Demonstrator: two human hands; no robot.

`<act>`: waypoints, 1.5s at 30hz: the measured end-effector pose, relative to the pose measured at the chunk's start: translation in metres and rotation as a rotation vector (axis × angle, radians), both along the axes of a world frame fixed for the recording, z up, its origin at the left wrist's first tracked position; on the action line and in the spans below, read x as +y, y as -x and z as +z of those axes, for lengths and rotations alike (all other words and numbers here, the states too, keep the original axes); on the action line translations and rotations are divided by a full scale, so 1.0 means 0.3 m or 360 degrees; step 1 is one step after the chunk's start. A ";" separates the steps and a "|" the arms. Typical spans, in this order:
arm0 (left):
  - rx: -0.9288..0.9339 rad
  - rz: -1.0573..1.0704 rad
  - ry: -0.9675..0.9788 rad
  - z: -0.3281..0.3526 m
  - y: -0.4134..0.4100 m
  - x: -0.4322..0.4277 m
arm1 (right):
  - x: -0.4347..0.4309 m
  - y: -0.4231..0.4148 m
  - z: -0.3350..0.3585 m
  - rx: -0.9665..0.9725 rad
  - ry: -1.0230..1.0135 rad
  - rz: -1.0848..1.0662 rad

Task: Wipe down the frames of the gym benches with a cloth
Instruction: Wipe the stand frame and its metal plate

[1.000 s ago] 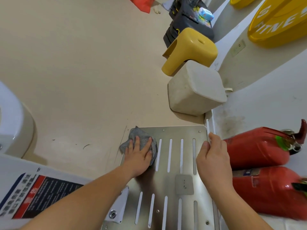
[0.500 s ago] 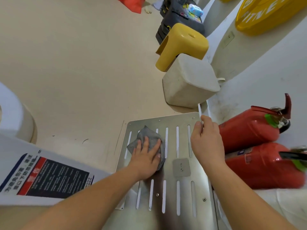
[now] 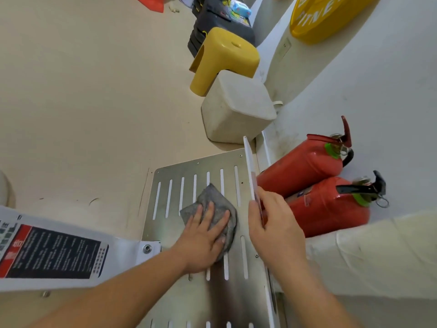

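Left fingers: straight, slightly spread, lying flat on a crumpled grey cloth. No curl round it; the left hand presses it down with palm and fingers.

Right fingers: curled round a thin white edge strip standing up along the plate's right side, thumb on the near face and the rest behind. The right hand grips the strip near its middle.

The cloth lies on a slotted brushed-metal plate, right of centre, over several slots, just beside the right hand but apart from the strip.

The plate rests flat on a beige floor. Its near-left corner is overlapped by a white banner with a black and red printed panel and a metal eyelet.

Right of the strip: two red fire extinguishers on their sides, touching, against a white wall.

Beyond the plate's far edge: an off-white plastic box, then a yellow plastic stool touching it, then a black stack of items, contents unclear.

On the wall: a yellow lettered sign, partly out of view.
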State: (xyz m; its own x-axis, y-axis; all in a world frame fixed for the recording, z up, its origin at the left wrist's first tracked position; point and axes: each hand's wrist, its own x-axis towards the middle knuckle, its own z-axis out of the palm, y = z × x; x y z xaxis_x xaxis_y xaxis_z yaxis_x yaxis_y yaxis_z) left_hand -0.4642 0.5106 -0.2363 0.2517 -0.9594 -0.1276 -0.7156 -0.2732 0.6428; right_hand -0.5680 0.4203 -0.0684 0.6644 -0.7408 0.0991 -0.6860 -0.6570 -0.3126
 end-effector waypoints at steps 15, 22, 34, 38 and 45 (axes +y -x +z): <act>0.0096 0.0013 0.0020 0.035 0.095 0.001 | 0.161 0.076 -0.060 -0.0022 -0.0303 -0.0160; 0.0160 0.0150 0.0052 0.046 0.208 0.051 | 0.159 0.068 -0.047 0.0036 -0.0354 -0.0179; 0.0041 0.0130 0.0329 -0.006 0.478 0.304 | 0.146 0.105 -0.066 -0.0276 -0.0339 -0.0050; -0.0049 0.0048 0.0373 -0.047 0.551 0.457 | 0.195 0.155 -0.044 -0.0129 -0.0134 -0.0018; 0.0188 0.0644 0.0139 -0.036 0.576 0.338 | 0.308 0.342 -0.037 -0.0059 -0.0275 0.0107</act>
